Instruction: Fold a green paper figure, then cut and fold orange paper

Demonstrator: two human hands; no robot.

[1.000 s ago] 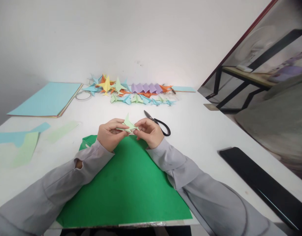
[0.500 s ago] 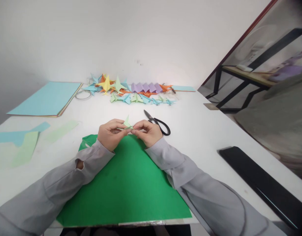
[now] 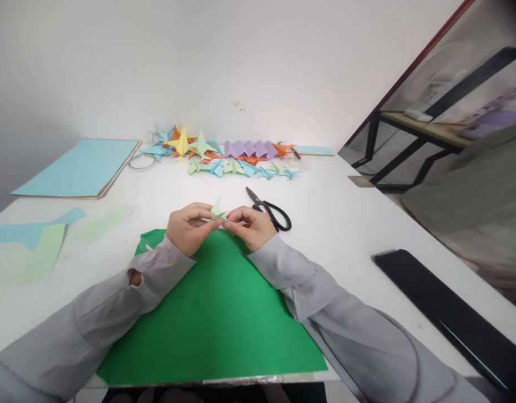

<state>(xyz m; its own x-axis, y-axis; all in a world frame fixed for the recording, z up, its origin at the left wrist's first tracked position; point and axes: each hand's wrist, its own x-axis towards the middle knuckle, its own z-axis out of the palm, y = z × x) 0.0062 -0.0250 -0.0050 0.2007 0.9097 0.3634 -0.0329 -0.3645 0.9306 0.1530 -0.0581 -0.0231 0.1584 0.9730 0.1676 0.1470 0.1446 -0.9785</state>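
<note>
A small pale green folded paper figure (image 3: 217,210) is pinched between both of my hands just above the far edge of a green sheet (image 3: 216,313). My left hand (image 3: 187,226) grips its left side with curled fingers. My right hand (image 3: 250,226) pinches its right side, fingertips pressed together. Only one point of the figure sticks up between the fingers; the other parts are hidden. Both forearms in grey sleeves rest on the green sheet.
Black scissors (image 3: 270,210) lie just right of my right hand. A row of coloured folded figures (image 3: 224,154) lines the wall. A stack of blue paper (image 3: 79,168), a tape ring (image 3: 142,162), paper scraps (image 3: 40,240) and a black flat object (image 3: 446,313) are also on the white table (image 3: 346,224).
The figure has been pressed flatter between my fingers, with less of it showing than a second ago. My hands have drawn slightly closer together.
</note>
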